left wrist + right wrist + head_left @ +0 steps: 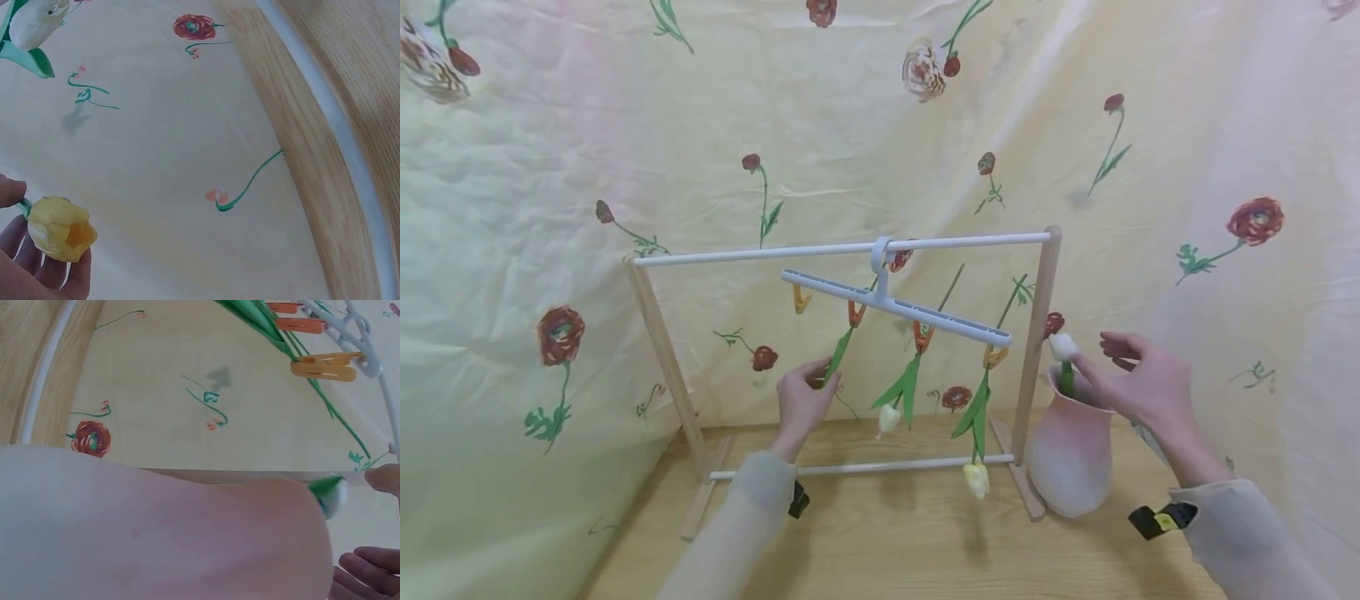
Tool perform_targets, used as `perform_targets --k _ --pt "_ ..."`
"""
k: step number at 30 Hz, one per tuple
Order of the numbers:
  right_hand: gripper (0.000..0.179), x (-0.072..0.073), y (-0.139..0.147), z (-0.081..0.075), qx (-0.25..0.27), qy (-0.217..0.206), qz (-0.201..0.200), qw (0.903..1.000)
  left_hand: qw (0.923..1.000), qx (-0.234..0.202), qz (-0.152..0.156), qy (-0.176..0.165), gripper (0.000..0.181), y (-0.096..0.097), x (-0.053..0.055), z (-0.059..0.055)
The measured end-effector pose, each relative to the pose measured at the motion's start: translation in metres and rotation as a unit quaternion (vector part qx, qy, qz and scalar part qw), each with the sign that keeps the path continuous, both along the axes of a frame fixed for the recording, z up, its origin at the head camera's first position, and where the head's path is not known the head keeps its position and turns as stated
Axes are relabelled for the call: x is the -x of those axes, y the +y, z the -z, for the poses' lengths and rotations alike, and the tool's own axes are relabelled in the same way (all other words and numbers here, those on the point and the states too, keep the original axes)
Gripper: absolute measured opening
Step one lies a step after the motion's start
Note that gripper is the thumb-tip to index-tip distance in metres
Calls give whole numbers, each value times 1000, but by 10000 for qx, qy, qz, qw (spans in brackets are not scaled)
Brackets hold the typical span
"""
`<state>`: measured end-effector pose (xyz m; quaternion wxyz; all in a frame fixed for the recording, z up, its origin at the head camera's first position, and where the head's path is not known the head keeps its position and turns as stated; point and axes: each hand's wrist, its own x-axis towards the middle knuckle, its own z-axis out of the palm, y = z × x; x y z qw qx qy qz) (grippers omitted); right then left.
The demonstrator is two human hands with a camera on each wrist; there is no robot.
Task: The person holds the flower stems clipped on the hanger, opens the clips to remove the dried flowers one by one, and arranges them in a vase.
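My left hand [803, 400] pinches a tulip by its stem below a red-orange clip; in the left wrist view its yellow bloom [61, 230] hangs by the fingers. The clip [856, 313] is on a white hanger [943, 320], which slants down to the right. Two more tulips, a white one [889, 418] and a pale yellow one [977, 480], hang bloom-down from other clips. My right hand [1153, 387] is at the mouth of a pink-and-white vase [1070, 458], thumb beside a white tulip [1063, 347] standing in it. Its fingers are spread apart, gripping nothing.
The hanger hooks over the top bar [737, 255] of a stand with wooden posts [1036, 350]. A yellow clip [801, 298] at the hanger's left end holds no flower. Flower-printed cloth [850, 108] hangs behind the wooden tabletop [880, 542].
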<state>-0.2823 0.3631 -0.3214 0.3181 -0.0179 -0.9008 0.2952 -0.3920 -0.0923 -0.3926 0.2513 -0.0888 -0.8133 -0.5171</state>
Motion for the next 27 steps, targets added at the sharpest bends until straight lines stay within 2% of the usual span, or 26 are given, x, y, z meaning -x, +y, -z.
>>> perform_targets --k 7,12,20,27 --pt "52 0 -15 -9 -44 1187 -110 9929 10000 -41 -33 -50 30 -1 -3 -1" --pt "40 4 -35 -17 -36 1778 -292 9836 9999 -95 46 -60 28 -1 -5 -3" --pt "32 9 -58 -26 -131 2302 -726 9703 10000 -7 22 -69 28 1 -7 -6" --pt "34 12 -74 -31 -187 2544 -1012 9616 10000 -19 2 -34 27 0 -9 -5"
